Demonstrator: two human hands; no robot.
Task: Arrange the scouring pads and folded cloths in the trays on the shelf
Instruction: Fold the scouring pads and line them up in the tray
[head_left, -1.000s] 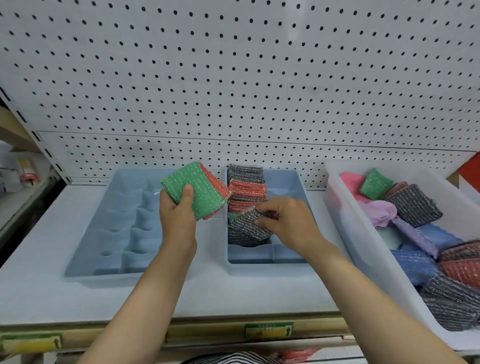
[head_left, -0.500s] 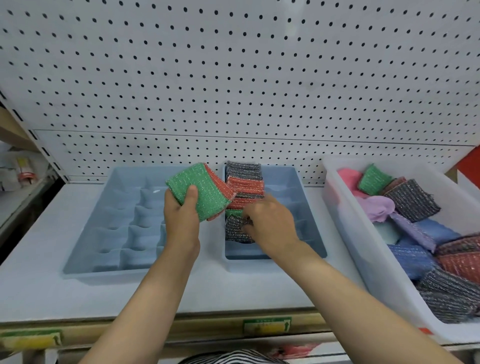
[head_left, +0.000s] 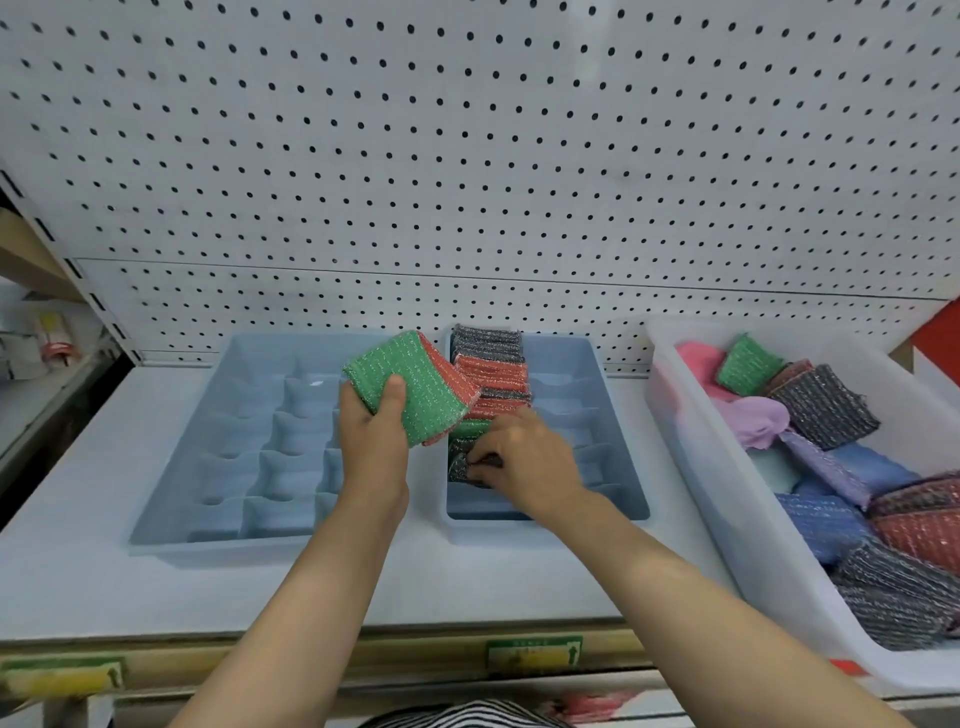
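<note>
You stand in front of a pale shelf (head_left: 78, 519) w/ a white pegboard (head_left: 467, 156) as the back wall. On the front edge of the shelf there are green-yellow price labels (head_left: 532, 652). Three containers stand on the shelf: a blue tray w/ many compartments (head_left: 218, 415) at left, a 2nd blue tray (head_left: 587, 395) in the middle, and a white bin (head_left: 691, 441) at right. The bin holds loose pads (head_left: 826, 405) in grey, red, blue and green, and also pink and purple cloths (head_left: 763, 421).

Your left hand (head_left: 374, 447) is above the gap between the 2 trays. Its fingers are clenched round a green pad (head_left: 410, 384), thumb on the front face, and a red pad (head_left: 457, 379) lies directly behind the green one in the same grip.

A row of pads (head_left: 491, 364) stands on edge along the left side of the middle tray, from the back wall toward you. Your right hand (head_left: 530, 467) is at the near end of this row. Its fingers are bent and the tips pinch a grey pad (head_left: 460, 465), which is the front one in the row, touching a green pad behind it.
</note>
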